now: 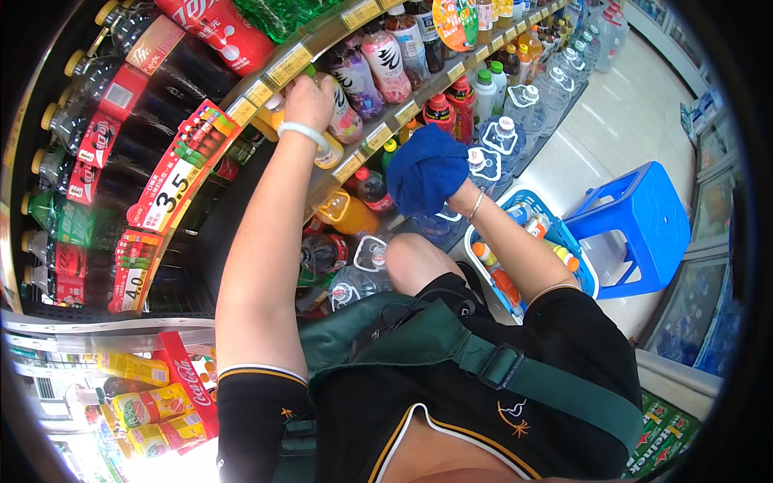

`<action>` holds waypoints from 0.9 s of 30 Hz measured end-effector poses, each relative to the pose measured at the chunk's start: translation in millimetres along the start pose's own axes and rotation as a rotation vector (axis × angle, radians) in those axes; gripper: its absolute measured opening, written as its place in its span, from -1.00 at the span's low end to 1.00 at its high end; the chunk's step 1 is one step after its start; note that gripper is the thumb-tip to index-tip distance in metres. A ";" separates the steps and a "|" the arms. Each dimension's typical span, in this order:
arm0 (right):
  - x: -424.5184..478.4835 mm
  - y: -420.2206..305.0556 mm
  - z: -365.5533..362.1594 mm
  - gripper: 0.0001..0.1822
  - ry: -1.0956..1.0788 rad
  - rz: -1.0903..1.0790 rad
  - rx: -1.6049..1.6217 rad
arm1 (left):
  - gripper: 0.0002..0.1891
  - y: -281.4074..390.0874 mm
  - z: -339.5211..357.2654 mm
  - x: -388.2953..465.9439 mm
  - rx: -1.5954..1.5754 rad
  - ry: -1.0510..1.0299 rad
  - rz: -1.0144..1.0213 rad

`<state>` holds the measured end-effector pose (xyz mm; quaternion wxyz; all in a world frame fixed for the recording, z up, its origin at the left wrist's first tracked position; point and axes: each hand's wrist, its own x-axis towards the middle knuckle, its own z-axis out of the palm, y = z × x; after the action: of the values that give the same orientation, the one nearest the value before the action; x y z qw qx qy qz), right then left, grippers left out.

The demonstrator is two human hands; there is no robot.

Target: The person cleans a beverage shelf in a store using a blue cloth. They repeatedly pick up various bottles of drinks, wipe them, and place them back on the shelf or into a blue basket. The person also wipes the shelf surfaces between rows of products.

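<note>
My left hand (309, 101) reaches onto a middle shelf, its fingers curled around the upper part of a drink bottle (346, 116) with a white and pink label. A green cap shows just above the knuckles. Beside it stand an orange juice bottle (275, 104), a purple-labelled bottle (356, 78) and a pink one (388, 60). Bunched over my right hand (462, 196) is a blue cloth (427, 166), which hides most of the fingers. The cloth is in front of the lower shelf, near red-capped bottles (439, 112) and large clear water bottles (501, 137).
A blue and white plastic basket (589, 275) holding several bottles sits right of my knee, beside a blue plastic stool (649, 229). Large cola bottles (127, 121) fill the left shelf, whose edge carries price signs (175, 181). Glass-fronted coolers (694, 296) line the right side.
</note>
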<state>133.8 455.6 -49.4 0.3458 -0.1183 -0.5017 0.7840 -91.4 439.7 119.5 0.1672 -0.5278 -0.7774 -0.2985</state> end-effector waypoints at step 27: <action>105.3 -32.4 73.7 -0.54 -0.085 -0.396 -0.606 | -0.62 29.2 -166.0 -205.5 -0.762 0.036 -0.251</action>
<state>31.1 481.6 30.3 0.4188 -0.0834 -0.7385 0.5217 5.9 193.0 136.9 -0.0647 -0.4477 -0.6663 -0.5927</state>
